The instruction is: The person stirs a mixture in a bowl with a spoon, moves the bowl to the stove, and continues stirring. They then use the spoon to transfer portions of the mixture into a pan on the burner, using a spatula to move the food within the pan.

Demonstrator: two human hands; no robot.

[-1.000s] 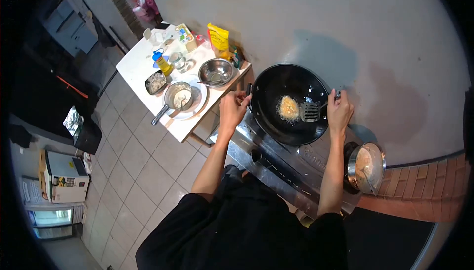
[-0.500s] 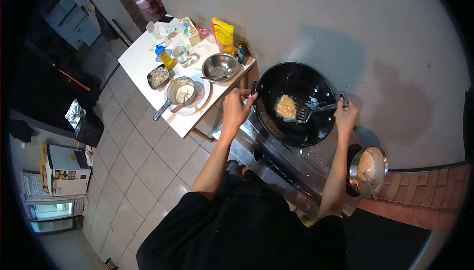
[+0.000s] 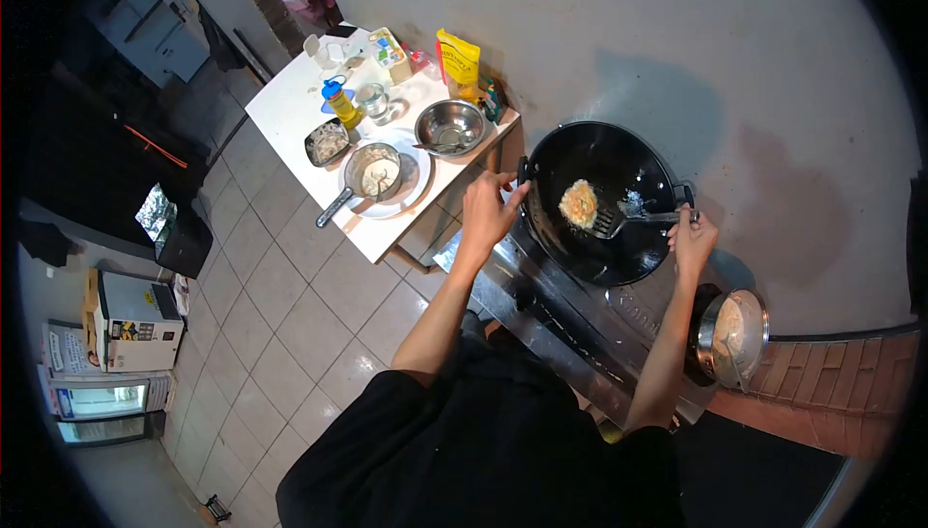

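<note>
A black wok (image 3: 619, 156) sits on a steel stove (image 3: 580, 311). In its middle lies a round golden patty (image 3: 579, 203). My left hand (image 3: 488, 209) grips the wok's left handle at the rim. My right hand (image 3: 694, 238) holds the handle of a slotted spatula (image 3: 619, 223), whose blade rests in the wok just right of the patty, close to its edge.
A white table (image 3: 290, 113) left of the stove carries a steel bowl (image 3: 450, 126), a small pan of batter on a plate (image 3: 375, 172), an oil bottle (image 3: 341, 103), a yellow packet (image 3: 460, 62) and a glass. A lidded pot (image 3: 732, 337) stands right of the stove. Tiled floor lies below.
The spatula blade swung from beside the patty to against it, then drew back a little. My right hand dropped lower along the handle. My left hand stayed on the wok handle.
</note>
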